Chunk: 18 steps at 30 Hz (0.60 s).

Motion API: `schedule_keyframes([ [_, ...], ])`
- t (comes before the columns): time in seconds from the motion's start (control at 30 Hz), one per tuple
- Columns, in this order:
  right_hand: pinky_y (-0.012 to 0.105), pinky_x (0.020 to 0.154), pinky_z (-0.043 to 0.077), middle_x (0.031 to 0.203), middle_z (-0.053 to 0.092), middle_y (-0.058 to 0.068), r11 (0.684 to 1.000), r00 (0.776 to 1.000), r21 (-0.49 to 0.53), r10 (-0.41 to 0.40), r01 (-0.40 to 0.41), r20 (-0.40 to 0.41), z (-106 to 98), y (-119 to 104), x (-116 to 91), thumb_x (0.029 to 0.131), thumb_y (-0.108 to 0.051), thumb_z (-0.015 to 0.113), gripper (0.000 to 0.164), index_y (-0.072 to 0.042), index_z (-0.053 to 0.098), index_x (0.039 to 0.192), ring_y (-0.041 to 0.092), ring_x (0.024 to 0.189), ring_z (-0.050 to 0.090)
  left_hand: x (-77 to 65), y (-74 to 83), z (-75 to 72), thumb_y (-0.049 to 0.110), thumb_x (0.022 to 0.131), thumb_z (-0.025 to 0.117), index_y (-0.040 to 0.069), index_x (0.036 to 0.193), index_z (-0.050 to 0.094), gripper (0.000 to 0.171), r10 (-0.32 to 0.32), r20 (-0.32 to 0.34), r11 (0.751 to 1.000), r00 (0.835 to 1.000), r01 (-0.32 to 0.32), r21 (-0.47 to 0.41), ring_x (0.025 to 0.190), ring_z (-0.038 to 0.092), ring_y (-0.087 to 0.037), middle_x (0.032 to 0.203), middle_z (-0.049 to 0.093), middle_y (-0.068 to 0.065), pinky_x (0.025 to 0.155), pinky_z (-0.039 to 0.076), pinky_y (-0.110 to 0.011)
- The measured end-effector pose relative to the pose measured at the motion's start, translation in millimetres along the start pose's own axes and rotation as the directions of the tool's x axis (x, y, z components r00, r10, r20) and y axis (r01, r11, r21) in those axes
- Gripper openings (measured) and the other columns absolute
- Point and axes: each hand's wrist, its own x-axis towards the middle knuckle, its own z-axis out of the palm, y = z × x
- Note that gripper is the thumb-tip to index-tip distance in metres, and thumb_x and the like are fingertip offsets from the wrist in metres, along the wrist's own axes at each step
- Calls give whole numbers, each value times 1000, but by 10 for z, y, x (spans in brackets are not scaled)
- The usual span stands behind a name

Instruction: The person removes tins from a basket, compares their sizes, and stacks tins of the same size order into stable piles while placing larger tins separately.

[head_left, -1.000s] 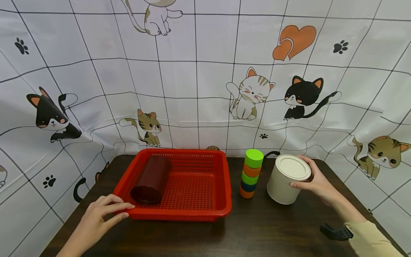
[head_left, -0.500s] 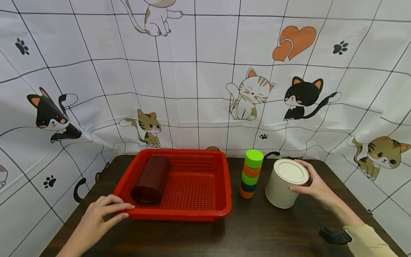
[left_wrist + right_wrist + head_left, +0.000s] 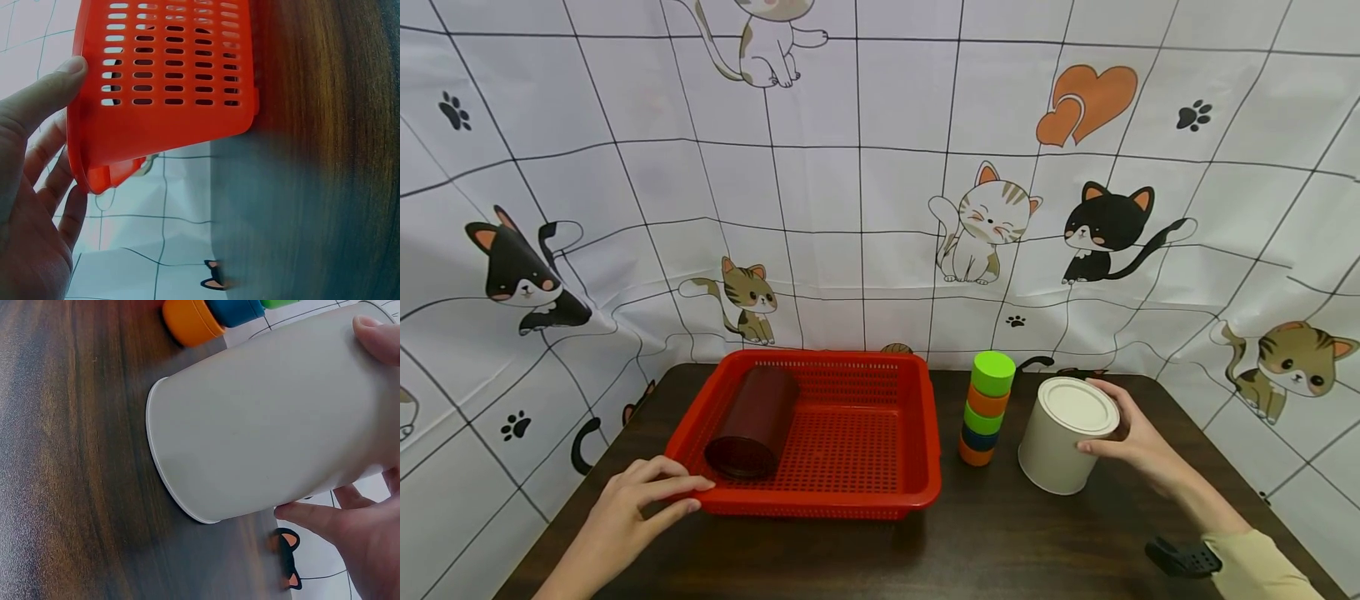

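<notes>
My left hand point(image 3: 625, 512) pinches the near left corner of a red plastic basket point(image 3: 820, 502), thumb on one side of its rim and fingers on the other, as the left wrist view shows its thumb point(image 3: 65, 75) against the slotted wall. My right hand point(image 3: 1138, 433) grips a cream-white lidded can point(image 3: 1054, 454) from its right side, thumb in front and fingers behind. The can leans slightly; whether its whole base touches the table I cannot tell. Inside the basket, at its left, lies a dark brown cylinder point(image 3: 760, 417).
Between basket and can stands a tower of green, orange and blue stacked pieces point(image 3: 987, 408), close to the can's left side. The dark wooden table point(image 3: 985, 550) ends at a cat-print sheet point(image 3: 865, 192) behind. A black strap point(image 3: 1183, 557) shows at the right wrist.
The can has come a little nearer to me and slightly left, with my right hand still on it. My left hand, the basket and the stacked pieces stay put.
</notes>
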Motion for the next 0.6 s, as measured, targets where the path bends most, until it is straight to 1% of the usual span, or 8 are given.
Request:
schedule_keyframes([
  [0.13, 21, 82, 50, 132, 46, -17, 1000, 1000, -23, 19, -18, 5, -9, 21, -13, 82, 7, 72, 92, -13, 20, 155, -8, 112, 53, -11, -1, 5, 10, 62, 89, 38, 97, 76, 47, -6, 5, 1000, 1000, 6, 6, 87, 45, 3, 91, 59, 21, 70, 36, -27],
  [0.27, 22, 82, 50, 132, 45, -19, 999, 999, -32, 32, -31, 20, -23, 41, -23, 83, 6, 71, 91, -13, 19, 155, -9, 112, 52, -21, -1, 9, 9, 62, 89, 37, 97, 76, 46, 3, 4, 1000, 1000, -3, -4, 87, 45, 3, 92, 59, 21, 69, 36, -26],
  [0.43, 23, 83, 51, 132, 46, -17, 1000, 998, -3, 31, -31, 53, -39, 29, -12, 84, 6, 70, 91, -12, 17, 155, -7, 112, 54, -19, -6, 7, 8, 61, 89, 36, 97, 76, 48, 14, -4, 1000, 1000, -14, -12, 86, 45, 4, 92, 60, 20, 69, 36, -25],
  [0.6, 25, 82, 52, 133, 46, -17, 999, 996, 15, 29, -31, 88, -55, 6, -3, 84, 7, 68, 90, -12, 16, 156, -6, 111, 56, -5, -9, -2, 6, 59, 89, 36, 97, 76, 50, 26, -15, 999, 1000, -27, -20, 87, 45, 3, 91, 60, 20, 71, 34, -23],
])
